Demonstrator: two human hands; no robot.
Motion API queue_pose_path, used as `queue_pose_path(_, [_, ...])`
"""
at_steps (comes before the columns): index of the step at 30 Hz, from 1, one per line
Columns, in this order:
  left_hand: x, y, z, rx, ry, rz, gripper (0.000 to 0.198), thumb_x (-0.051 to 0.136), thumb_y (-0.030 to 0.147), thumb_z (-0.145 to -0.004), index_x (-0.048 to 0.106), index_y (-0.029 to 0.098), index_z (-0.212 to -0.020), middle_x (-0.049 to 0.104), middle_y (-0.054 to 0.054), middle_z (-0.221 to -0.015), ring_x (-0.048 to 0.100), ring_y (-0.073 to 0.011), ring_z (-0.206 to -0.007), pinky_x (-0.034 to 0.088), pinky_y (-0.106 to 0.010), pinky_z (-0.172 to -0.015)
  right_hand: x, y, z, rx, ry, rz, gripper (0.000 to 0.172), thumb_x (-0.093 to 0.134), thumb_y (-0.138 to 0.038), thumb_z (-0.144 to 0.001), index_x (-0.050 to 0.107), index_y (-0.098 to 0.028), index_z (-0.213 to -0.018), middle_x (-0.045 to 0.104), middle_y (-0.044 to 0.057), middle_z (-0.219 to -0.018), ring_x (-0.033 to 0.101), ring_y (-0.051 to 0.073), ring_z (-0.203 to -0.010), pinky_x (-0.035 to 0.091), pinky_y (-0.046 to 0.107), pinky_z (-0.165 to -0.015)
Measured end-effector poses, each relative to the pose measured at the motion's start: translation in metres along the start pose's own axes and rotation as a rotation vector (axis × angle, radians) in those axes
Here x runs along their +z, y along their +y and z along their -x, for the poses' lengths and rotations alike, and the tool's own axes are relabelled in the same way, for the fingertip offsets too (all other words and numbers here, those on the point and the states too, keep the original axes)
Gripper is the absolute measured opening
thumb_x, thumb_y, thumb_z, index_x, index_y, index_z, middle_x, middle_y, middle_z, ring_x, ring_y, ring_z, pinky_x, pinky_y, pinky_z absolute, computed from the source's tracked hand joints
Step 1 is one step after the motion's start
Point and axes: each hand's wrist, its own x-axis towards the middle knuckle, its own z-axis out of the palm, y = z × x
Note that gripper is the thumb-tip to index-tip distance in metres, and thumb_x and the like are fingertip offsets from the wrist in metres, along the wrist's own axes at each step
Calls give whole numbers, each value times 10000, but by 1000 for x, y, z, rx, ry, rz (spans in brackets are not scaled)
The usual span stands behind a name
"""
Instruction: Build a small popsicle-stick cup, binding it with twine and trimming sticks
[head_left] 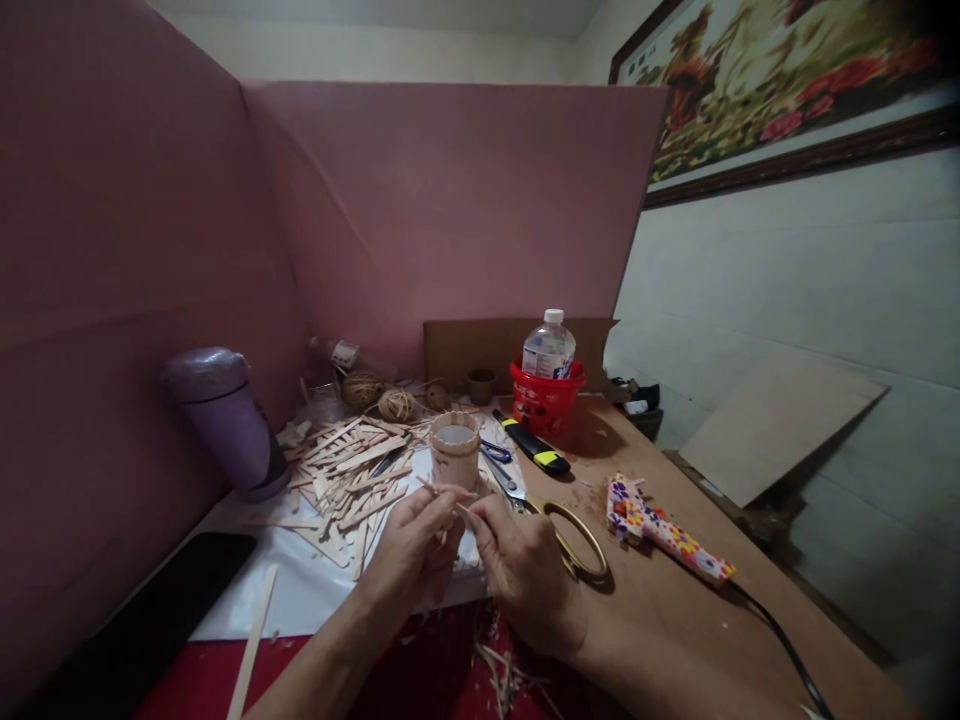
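My left hand (420,540) and my right hand (529,575) meet above the front of the work area, fingertips pinched close together. Between them shows a thin pale strand (464,508); whether it is twine or a sliver of wood I cannot tell. Just beyond my fingers stands a small round cup (454,465) faced with upright wooden craft sticks, with a band near its rim. Gold-handled scissors (589,545) lie beside my right hand, blades pointing away. A heap of craft sticks (352,480) spreads to the left of the cup.
A black-and-yellow utility knife (534,445) lies before a red bucket (544,405) holding a plastic bottle (551,350). A flower-patterned glue gun (664,530) with a cord lies right. Twine balls (396,404) sit behind, a purple tumbler (232,425) and a black phone-like slab (165,600) left.
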Motion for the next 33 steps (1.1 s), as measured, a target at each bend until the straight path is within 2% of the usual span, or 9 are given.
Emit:
queue_pose_path(3, [-1,0,-1,-8,8,43,278,617,342,-748,571,149,-942,440,76,-463,273,-52,-303,247,-167,-276,0,1,-1,-22,-1,71,233,350,-201,-955,530,-173,-810,596,9,-623,551,133,-545,279,254,-518])
queue_pose_path(7, [-1,7,2,-122,4,74,276,555,197,-704,584,127,-970,465,61,-492,312,-56,-328,242,-155,-289,1,3,0,-79,3,223,202,360,-138,-905,549,-166,-841,600,53,-693,538,185,-616,279,284,-538])
queue_pose_path(11, [0,7,2,-125,47,100,293,583,141,-665,598,118,-957,541,25,-575,393,-51,-387,268,-135,-322,0,4,0,-86,-85,257,193,361,-106,-871,545,-157,-847,616,74,-733,535,194,-625,296,291,-553])
queue_pose_path(15, [-3,1,0,-39,-8,49,206,628,244,-732,620,117,-893,544,19,-571,360,-45,-357,284,-149,-292,-3,3,-4,75,-178,104,201,344,-212,-938,539,-163,-952,638,50,-759,564,176,-632,291,277,-549])
queue_pose_path(18, [-4,-1,-1,-23,-3,8,218,665,311,-734,616,136,-854,540,33,-570,328,-33,-306,273,-159,-260,-7,0,-7,230,-221,-117,248,334,-275,-961,540,-181,-861,622,21,-713,555,149,-613,307,256,-561])
queue_pose_path(23, [-2,4,1,1,5,-2,178,694,256,-686,605,151,-799,517,53,-531,364,-43,-302,282,-154,-259,-7,0,-12,470,-235,-484,293,416,-346,-926,547,-172,-731,552,-5,-650,493,124,-616,314,228,-553])
queue_pose_path(26, [0,6,2,5,24,1,148,671,241,-679,607,141,-768,558,26,-564,417,-56,-348,276,-144,-272,-4,2,-14,572,-254,-658,302,439,-368,-903,550,-163,-711,463,-35,-571,415,105,-539,295,220,-507])
queue_pose_path(29, [-2,5,0,24,31,2,168,657,285,-704,572,143,-671,568,10,-555,433,-59,-364,284,-144,-295,-2,3,-14,628,-291,-749,308,428,-362,-899,536,-161,-693,395,-57,-507,357,93,-479,274,216,-469])
queue_pose_path(33, [-8,3,-1,-31,-16,-35,268,637,381,-745,529,168,-625,499,48,-447,284,-41,-242,252,-178,-247,-2,1,-12,564,-278,-715,300,445,-379,-902,543,-165,-714,435,-50,-540,391,90,-503,290,203,-472])
